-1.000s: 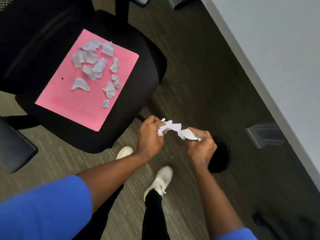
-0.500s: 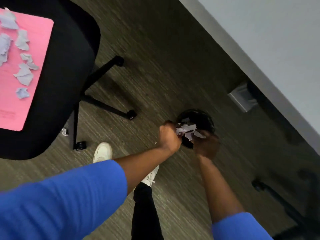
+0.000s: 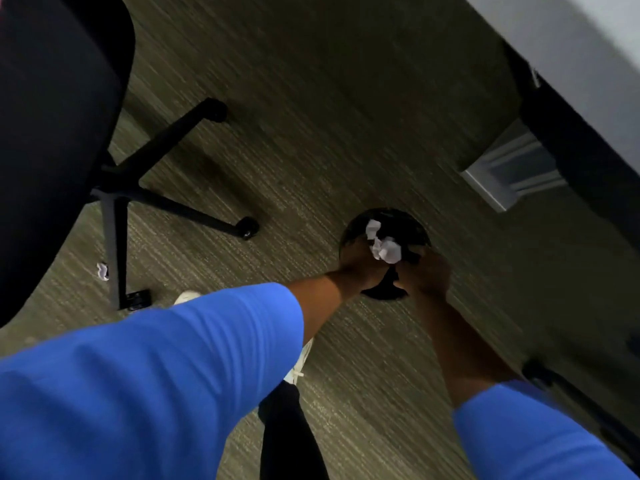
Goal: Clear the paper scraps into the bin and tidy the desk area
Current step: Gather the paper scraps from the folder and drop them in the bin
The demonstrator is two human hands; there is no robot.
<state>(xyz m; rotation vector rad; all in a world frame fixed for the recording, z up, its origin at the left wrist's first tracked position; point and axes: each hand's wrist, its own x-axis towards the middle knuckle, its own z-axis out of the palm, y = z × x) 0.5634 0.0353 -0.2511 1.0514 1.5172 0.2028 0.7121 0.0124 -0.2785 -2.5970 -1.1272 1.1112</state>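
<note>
A small round black bin (image 3: 412, 220) stands on the carpet. Both my hands are over its near rim. My left hand (image 3: 358, 266) is closed on a wad of white paper scraps (image 3: 387, 250) held above the bin's mouth, and one scrap (image 3: 373, 229) sticks out further over the opening. My right hand (image 3: 426, 276) is curled just right of the wad; blur hides whether its fingers touch the paper. A stray paper scrap (image 3: 103, 271) lies on the floor under the chair.
A black office chair seat (image 3: 52, 133) fills the left side, its star base (image 3: 117, 192) and casters (image 3: 248, 229) on the carpet. A pale desk top (image 3: 581, 36) runs along the top right, with a grey foot (image 3: 512, 174) below. My white shoe (image 3: 300, 362) is near.
The view swung right and closer, so the pink sheet with scraps left the frame. Both hands carried the scraps from beside the chair to over the bin.
</note>
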